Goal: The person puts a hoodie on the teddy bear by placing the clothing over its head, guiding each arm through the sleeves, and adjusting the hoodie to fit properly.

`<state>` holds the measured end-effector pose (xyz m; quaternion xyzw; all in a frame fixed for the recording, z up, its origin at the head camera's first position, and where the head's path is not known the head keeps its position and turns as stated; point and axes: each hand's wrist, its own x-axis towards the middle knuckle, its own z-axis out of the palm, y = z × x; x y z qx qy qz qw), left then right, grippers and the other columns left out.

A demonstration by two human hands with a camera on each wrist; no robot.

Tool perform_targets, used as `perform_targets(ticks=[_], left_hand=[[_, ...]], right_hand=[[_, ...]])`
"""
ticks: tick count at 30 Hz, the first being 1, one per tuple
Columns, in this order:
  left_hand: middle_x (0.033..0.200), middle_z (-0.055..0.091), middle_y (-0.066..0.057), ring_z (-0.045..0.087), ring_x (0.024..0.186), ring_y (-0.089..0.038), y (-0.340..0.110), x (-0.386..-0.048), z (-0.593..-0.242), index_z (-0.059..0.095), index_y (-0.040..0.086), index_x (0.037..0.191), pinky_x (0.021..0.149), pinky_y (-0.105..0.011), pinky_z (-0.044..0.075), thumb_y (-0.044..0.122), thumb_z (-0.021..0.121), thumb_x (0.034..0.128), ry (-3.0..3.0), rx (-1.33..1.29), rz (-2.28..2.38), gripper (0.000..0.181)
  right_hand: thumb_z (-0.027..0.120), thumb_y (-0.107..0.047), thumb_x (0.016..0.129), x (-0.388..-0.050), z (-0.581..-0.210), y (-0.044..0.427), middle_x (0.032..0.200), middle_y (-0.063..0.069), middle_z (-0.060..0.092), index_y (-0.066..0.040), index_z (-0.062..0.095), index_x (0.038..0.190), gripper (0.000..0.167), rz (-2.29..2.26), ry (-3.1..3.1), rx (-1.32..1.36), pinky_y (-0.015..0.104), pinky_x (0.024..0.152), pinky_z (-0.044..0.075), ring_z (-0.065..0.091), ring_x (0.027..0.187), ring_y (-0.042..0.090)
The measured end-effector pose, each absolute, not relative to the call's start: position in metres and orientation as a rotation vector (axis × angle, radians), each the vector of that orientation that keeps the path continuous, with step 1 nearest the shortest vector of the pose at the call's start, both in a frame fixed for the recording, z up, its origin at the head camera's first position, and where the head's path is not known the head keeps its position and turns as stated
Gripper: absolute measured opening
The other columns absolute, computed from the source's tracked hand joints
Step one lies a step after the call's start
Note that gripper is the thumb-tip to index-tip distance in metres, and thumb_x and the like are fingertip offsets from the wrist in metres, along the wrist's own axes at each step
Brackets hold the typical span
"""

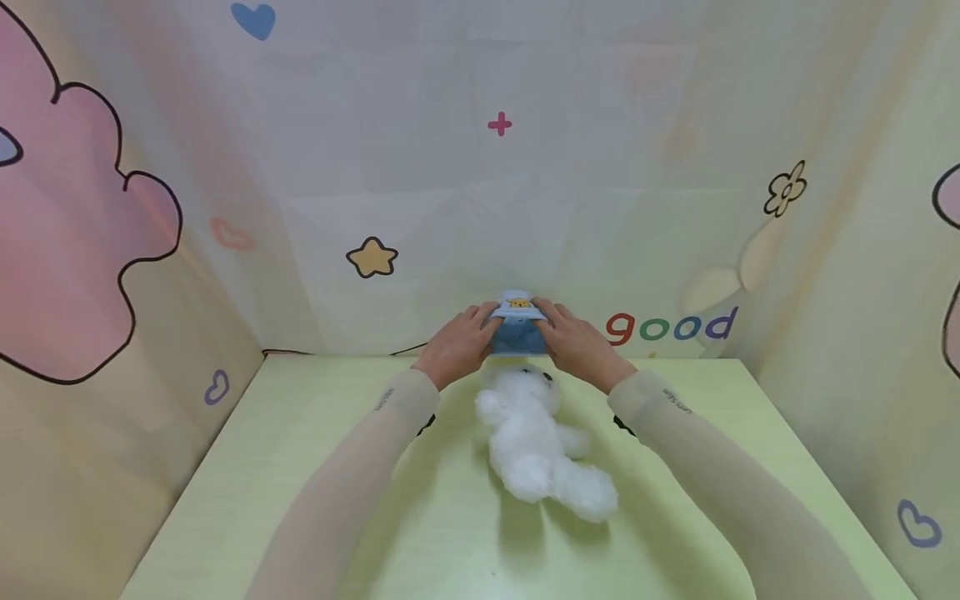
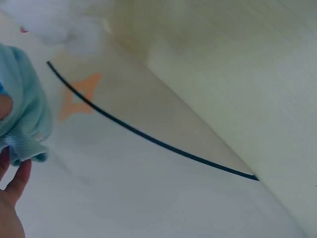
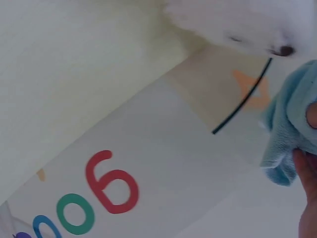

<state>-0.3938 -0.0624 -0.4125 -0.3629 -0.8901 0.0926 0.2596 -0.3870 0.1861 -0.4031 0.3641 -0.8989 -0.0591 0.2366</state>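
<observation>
Head view: a light-blue, fleecy cloth piece [image 1: 519,335] with a yellow animal-face patch [image 1: 519,303] is held at the far edge of the pale yellow-green table [image 1: 315,483], before a printed fabric backdrop [image 1: 450,200]. I see the left hand [image 1: 456,344] gripping its left side and the right hand [image 1: 585,344] its right, fingers bent around the edges. On the near side, between the forearms, lies a white, fluffy plush animal [image 1: 528,437], head far, legs near.

Left wrist view: the left hand's fingers pinch a lower fold of the cloth piece; the plush animal is partly visible.

Right wrist view: the right hand pinches the opposite side; the plush animal's dark nose [image 3: 286,50] shows near the cloth piece.
</observation>
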Motion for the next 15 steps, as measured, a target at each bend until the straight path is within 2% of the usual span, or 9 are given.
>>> perform_targets(ticks=[8,15], left_hand=[[0.153,0.038,-0.011,0.051,0.126,-0.023,-0.056,-0.404,-0.44,0.048,0.01,0.142,0.101,-0.031,0.048,0.032,0.057,0.0995,-2.376,-0.95,0.431,0.048],[0.157,0.034,-0.008,0.049,0.131,-0.023,-0.047,-0.407,-0.457,0.046,0.013,0.143,0.107,-0.031,0.044,0.028,0.051,0.1026,-2.371,-0.933,0.581,0.044]], right_hand=[[0.066,-0.017,0.093,-0.4,-0.438,0.194,0.153,0.02,0.035,0.001,0.057,0.124,0.036,-0.329,-2.392,1.007,0.033,0.075,0.059,0.054,0.123,0.035],[0.066,-0.017,0.094,-0.407,-0.463,0.2,0.155,0.019,0.034,-0.002,0.06,0.123,0.034,-0.383,-2.386,0.96,0.03,0.073,0.058,0.051,0.127,0.032]])
